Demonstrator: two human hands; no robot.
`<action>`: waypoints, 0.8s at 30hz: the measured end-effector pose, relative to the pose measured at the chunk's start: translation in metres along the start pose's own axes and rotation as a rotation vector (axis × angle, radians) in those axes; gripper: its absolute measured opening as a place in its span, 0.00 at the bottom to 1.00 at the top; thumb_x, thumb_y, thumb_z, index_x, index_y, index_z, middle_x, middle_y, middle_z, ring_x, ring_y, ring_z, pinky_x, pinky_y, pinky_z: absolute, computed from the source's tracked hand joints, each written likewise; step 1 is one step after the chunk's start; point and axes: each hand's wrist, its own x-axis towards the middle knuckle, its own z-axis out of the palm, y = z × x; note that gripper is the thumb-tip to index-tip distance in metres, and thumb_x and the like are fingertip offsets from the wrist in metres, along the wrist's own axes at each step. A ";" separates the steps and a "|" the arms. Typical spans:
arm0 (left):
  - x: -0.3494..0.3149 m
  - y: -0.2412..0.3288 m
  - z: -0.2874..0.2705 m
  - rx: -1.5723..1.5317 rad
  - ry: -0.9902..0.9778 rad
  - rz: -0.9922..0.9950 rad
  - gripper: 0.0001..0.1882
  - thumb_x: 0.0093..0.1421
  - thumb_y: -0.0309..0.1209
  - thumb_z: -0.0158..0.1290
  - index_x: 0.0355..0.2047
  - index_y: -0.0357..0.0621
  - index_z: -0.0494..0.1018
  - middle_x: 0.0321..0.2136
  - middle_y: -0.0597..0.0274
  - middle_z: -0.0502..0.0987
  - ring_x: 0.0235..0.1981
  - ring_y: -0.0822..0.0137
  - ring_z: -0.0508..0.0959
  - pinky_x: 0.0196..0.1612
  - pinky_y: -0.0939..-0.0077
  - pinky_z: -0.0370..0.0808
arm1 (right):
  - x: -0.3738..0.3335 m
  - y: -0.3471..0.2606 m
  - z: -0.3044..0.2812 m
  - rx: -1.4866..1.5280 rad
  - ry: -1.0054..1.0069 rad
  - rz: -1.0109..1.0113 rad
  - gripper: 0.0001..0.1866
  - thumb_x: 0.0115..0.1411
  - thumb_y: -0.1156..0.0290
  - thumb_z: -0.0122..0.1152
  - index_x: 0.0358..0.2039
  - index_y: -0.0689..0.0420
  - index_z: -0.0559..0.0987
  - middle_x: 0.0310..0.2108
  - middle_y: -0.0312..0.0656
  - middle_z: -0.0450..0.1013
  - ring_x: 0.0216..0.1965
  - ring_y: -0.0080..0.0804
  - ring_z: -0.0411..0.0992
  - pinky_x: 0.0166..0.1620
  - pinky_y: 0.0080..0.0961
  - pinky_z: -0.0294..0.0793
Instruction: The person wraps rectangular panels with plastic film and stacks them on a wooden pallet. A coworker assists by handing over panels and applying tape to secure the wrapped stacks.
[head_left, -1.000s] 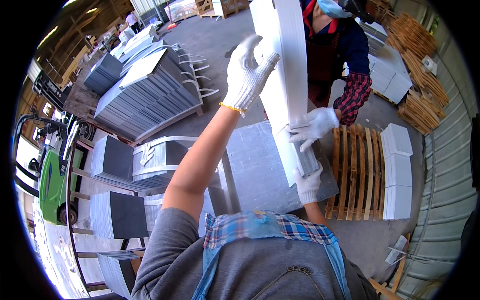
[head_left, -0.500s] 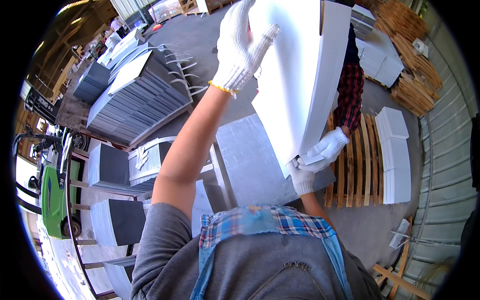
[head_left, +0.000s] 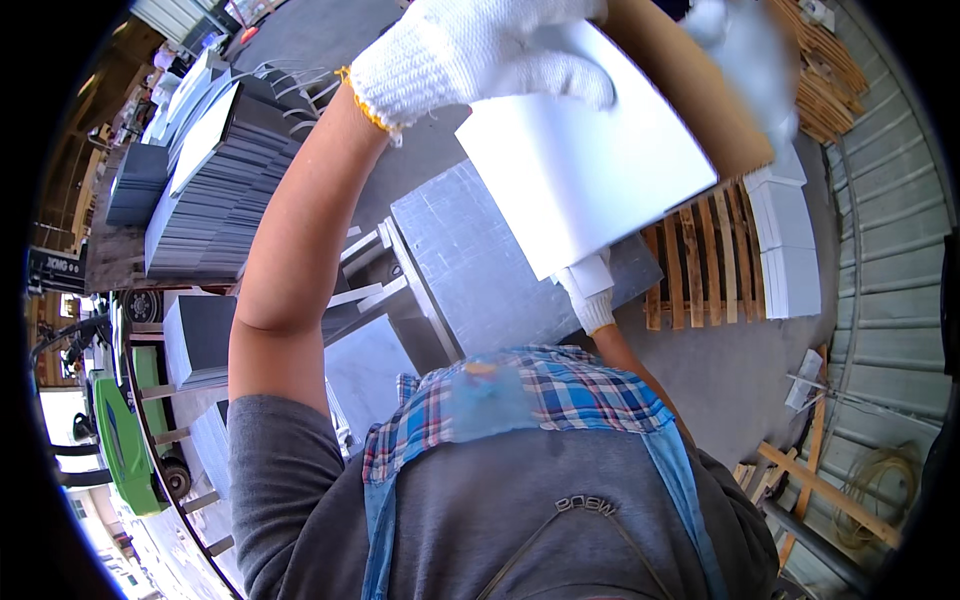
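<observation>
A white-faced cardboard carton (head_left: 600,150) with a bare brown side stands tilted in front of me. Across its white face, near the top, my left hand (head_left: 480,60) in a white knitted glove stretches its thumb and fingers; the fingertips run out at the upper edge. At the carton's lower edge is my right hand (head_left: 590,283), also gloved, gripping from beneath with most fingers hidden behind it. Another person's gloved hand (head_left: 745,60), smeared by motion, is beside the brown side. Below the carton lies a grey worktop (head_left: 470,240).
A wooden pallet (head_left: 715,260) and a stack of white cartons (head_left: 787,250) stand to the right. Grey slabs (head_left: 220,190) are stacked on the left, with a green vehicle (head_left: 125,430) beyond. Loose timber (head_left: 830,495) lies by the corrugated wall (head_left: 880,300).
The carton has turned, bringing its brown side into view. My left hand has moved left across my view and looks larger; the other person's hand has gone from the lower corner up to the brown side.
</observation>
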 end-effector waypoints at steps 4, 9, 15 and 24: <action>0.000 0.006 -0.006 0.055 -0.072 -0.024 0.25 0.50 0.48 0.66 0.40 0.45 0.75 0.35 0.54 0.75 0.42 0.49 0.73 0.48 0.58 0.68 | 0.017 0.050 0.025 0.797 -0.048 0.186 0.32 0.60 0.70 0.64 0.63 0.57 0.62 0.58 0.44 0.68 0.55 0.40 0.71 0.55 0.36 0.73; -0.021 -0.010 0.016 -0.037 -0.206 -0.231 0.29 0.53 0.50 0.67 0.47 0.42 0.78 0.45 0.50 0.79 0.48 0.50 0.77 0.54 0.56 0.74 | 0.007 0.072 0.029 0.853 0.023 0.315 0.37 0.56 0.78 0.68 0.63 0.56 0.61 0.56 0.45 0.68 0.54 0.37 0.70 0.55 0.34 0.73; -0.050 -0.007 0.049 0.051 -0.036 -0.189 0.24 0.48 0.50 0.70 0.38 0.46 0.81 0.37 0.53 0.81 0.43 0.52 0.79 0.53 0.58 0.73 | -0.007 0.044 0.018 0.596 0.016 0.340 0.44 0.53 0.73 0.73 0.66 0.56 0.58 0.55 0.43 0.69 0.52 0.35 0.71 0.53 0.31 0.73; -0.076 0.014 0.034 0.069 -0.069 -0.205 0.21 0.44 0.44 0.71 0.35 0.47 0.80 0.31 0.54 0.79 0.38 0.51 0.78 0.47 0.56 0.72 | -0.005 0.020 0.017 -0.125 -0.099 0.224 0.47 0.51 0.68 0.74 0.67 0.55 0.56 0.54 0.46 0.71 0.52 0.39 0.72 0.53 0.33 0.74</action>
